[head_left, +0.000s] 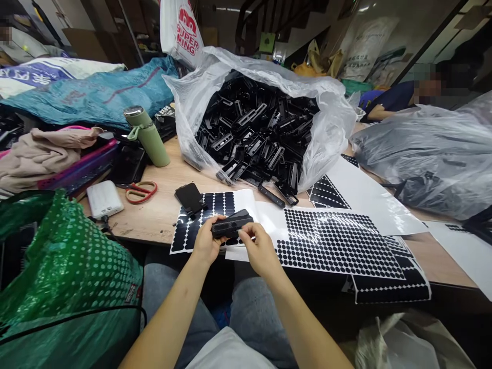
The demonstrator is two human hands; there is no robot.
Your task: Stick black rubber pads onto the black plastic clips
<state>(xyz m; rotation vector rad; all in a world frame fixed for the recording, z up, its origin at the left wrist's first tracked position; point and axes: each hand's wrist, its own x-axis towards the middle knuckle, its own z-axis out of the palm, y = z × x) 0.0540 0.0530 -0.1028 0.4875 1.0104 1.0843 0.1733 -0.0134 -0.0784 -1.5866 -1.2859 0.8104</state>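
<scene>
My left hand is closed around a long black plastic part, held nearly level above the table's front edge. Thumb and fingers of my right hand are pinched together against the part's right end; whatever is between the fingertips is too small to make out. Beneath and beside the hands lie a sheet of larger black stickers and a white sheet of small round black stickers. A flat black piece rests on the first sheet's upper left corner. One loose black part lies in front of the bag.
A big clear plastic bag full of black parts stands open at the back. Leftward are a green flask, red scissors, a white power bank and a green bag. Another person's arm shows at far right.
</scene>
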